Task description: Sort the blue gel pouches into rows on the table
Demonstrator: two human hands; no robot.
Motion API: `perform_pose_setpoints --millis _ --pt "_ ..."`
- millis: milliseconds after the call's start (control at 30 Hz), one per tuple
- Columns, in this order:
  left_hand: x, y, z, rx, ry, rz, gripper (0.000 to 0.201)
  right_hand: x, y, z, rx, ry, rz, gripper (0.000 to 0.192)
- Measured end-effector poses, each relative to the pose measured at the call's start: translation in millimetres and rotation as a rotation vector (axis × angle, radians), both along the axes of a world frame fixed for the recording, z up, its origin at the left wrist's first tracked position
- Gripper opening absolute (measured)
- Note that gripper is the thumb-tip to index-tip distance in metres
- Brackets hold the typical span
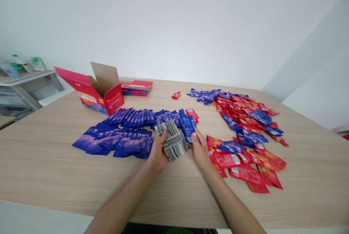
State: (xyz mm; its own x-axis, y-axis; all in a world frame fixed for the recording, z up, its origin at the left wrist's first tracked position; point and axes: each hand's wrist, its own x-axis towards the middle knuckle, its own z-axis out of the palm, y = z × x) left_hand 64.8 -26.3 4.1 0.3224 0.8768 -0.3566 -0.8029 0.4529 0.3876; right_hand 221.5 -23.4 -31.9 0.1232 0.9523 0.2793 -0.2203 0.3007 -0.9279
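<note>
My left hand [159, 154] is closed round a black-and-white striped bundle [174, 143]; whether it is cloth or printed packets I cannot tell. My right hand [200, 148] pinches a blue sachet [187, 126], held upright just to the right of the bundle. Left of my hands, overlapping blue-purple sachets [100, 137] lie fanned out on the table. Behind them runs a row of tightly stacked blue sachets [139, 117]. A heap of red sachets [248, 168] with some blue ones among them lies to the right of my right hand.
An open red box [116, 99] with raised flaps stands at the back left. Beside it are flat red cartons [140, 86] in a stack. One red sachet [176, 95] lies alone near the back. A mixed pile [240, 112] spreads at the back right. A shelf [27, 77] with bottles is far left.
</note>
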Motion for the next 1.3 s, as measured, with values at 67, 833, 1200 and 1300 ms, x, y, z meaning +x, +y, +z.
perform_pose_setpoints --millis 67,833,1200,1300 --pt "1 1 -0.8 0.007 0.009 -0.008 0.034 -5 -6 -4.3 0.208 -0.368 -0.120 0.044" --pt "-17 3 1.9 0.145 -0.163 -0.038 0.097 -7 -8 7.9 0.849 -1.213 0.052 0.068" --pt "-19 -2 8.2 0.123 -0.126 -0.124 0.102 -11 -14 -2.1 0.873 -1.266 0.084 0.096" --pt "-8 -9 2.9 0.081 -0.075 -0.232 0.101 -12 -15 -5.2 0.887 -1.237 0.038 0.099"
